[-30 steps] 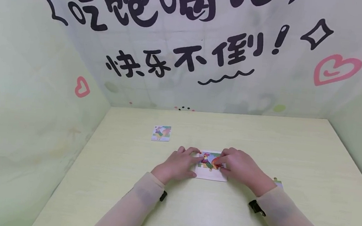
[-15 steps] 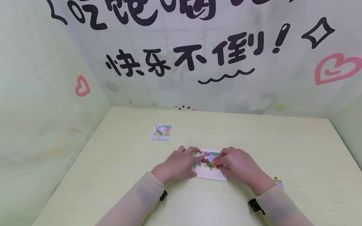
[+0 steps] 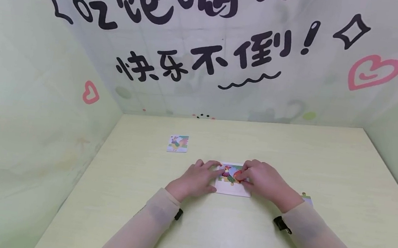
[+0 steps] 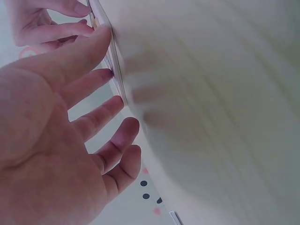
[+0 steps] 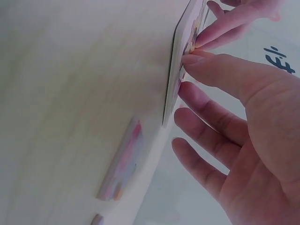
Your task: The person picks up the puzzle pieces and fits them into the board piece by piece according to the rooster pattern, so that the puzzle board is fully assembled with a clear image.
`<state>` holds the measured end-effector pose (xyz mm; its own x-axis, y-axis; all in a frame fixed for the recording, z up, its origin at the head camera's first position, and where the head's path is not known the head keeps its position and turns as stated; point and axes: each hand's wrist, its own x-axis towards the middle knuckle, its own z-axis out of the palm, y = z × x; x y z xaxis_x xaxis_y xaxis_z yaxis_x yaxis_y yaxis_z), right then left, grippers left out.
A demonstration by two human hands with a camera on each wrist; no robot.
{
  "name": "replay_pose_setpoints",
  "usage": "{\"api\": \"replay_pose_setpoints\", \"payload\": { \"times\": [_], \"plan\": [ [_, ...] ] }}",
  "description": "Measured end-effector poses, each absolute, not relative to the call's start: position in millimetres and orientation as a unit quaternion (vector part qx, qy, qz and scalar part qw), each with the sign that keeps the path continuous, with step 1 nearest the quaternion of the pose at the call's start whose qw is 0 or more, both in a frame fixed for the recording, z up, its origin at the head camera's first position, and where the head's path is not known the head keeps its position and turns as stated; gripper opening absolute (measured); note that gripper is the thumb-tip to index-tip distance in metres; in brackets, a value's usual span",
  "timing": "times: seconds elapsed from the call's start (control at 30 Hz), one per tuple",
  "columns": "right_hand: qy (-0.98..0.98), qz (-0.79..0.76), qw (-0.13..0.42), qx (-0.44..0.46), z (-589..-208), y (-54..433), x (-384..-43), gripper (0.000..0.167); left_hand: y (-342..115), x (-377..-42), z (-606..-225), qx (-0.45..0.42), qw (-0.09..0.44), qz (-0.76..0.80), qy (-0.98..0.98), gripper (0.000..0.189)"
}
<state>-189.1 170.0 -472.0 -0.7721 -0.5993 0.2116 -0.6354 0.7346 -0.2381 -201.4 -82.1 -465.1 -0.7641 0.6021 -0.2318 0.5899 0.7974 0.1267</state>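
A small white puzzle board lies mid-table, with a colourful rooster picture across its upper part. My left hand rests at its left side, index finger on the picture and thumb by the near left corner. In the left wrist view its fingers touch the edge of the board and are mostly straight. My right hand pinches a red-orange puzzle piece at the picture's right side, thumb and index on it. The right wrist view shows its other fingers loosely bent beside the board; the fingertips partly hide the piece.
A square card with a paler rooster picture lies at the back left. Beyond my right wrist sits a loose puzzle piece, partly hidden by the sleeve. The right wrist view shows a thick loose piece beside the board. A printed backdrop stands behind.
The head view has tilted up slightly, so the table sits a little higher in it. Both hands stay at the puzzle board with hardly any visible movement.
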Motion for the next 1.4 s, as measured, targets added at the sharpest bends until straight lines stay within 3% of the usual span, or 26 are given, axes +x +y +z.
{"api": "replay_pose_setpoints", "payload": {
  "times": [0.43, 0.9, 1.4],
  "plan": [
    [-0.931, 0.140, 0.071, 0.330, -476.7, 178.7, -190.6, 0.022, -74.3, -202.3, -466.6, 0.318, 0.121, 0.016, 0.940, 0.062],
    [-0.941, 0.163, 0.029, 0.294, -476.8, 184.8, -192.4, 0.031, -70.2, -199.3, -467.3, 0.293, 0.134, 0.026, 0.946, 0.063],
    [-0.938, 0.138, 0.045, 0.314, -475.5, 181.3, -194.8, 0.010, -76.7, -204.2, -467.0, 0.297, 0.145, 0.038, 0.943, 0.063]
  ]
}}
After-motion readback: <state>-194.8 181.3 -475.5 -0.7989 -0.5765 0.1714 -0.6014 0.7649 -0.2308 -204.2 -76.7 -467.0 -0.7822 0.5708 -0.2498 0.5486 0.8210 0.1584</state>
